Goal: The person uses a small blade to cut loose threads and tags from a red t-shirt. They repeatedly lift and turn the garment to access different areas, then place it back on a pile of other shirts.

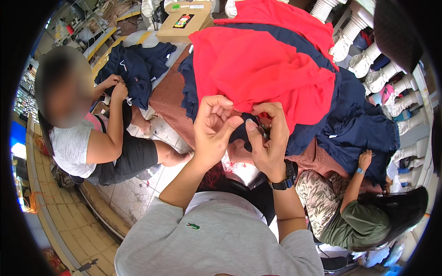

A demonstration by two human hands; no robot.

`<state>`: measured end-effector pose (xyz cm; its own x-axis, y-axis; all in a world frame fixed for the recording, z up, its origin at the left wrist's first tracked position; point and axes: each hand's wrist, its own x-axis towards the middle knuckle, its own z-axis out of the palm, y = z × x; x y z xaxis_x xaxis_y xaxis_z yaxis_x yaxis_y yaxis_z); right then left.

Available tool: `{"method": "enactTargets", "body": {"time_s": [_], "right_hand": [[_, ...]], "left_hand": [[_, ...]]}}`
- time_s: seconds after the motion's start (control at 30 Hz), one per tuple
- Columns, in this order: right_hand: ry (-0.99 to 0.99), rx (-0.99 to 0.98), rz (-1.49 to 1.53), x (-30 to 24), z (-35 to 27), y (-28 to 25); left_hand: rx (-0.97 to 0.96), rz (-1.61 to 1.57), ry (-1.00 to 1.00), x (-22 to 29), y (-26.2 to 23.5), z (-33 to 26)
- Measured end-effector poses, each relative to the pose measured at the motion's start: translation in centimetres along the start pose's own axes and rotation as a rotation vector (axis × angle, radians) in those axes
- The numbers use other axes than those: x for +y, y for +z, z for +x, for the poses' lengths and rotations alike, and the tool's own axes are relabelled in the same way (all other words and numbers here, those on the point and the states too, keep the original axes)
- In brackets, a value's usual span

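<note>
A red garment [262,69] lies heaped on the table in front of me, its near edge drawn toward my hands. My left hand [214,131] is closed at that edge, the fingers curled against the red cloth and the thumb pointing inward. Close beside it, my right hand [271,140] is closed too, with thumb and forefinger near the same edge. Something small and dark shows within the right palm; what it is I cannot make out. Under the red cloth lie navy garments [345,110].
At left, a seated person [101,142] handles a navy garment [138,69]. Another person [363,216] at right touches the navy pile. A cardboard box [186,20] stands at the far side. White ribbed columns [363,60] line the right. Brown cloth [170,96] covers the table.
</note>
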<state>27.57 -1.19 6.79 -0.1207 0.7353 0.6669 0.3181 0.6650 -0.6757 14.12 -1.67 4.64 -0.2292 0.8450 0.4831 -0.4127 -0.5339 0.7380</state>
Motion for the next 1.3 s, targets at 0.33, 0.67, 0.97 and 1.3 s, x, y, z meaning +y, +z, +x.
{"method": "enactTargets", "body": {"time_s": [0.33,0.67,0.97,1.3], "right_hand": [[0.354,-0.259,0.194,-2.2,-0.9,-0.4],[0.252,-0.155,0.094,-1.6,-0.8,0.3],[0.352,-0.294,-0.005,-1.2,-1.7,0.3],[0.347,-0.218,0.066,-0.8,-2.1,2.6]], "left_hand": [[0.03,0.019,0.071,-1.2,-1.0,-0.1],[0.095,-0.159,-0.24,-1.0,-2.3,-0.5],[-0.019,0.333,-0.121,-1.5,-3.8,-1.6],[-0.038,0.484,0.045,-1.1,-3.9,-1.6]]}}
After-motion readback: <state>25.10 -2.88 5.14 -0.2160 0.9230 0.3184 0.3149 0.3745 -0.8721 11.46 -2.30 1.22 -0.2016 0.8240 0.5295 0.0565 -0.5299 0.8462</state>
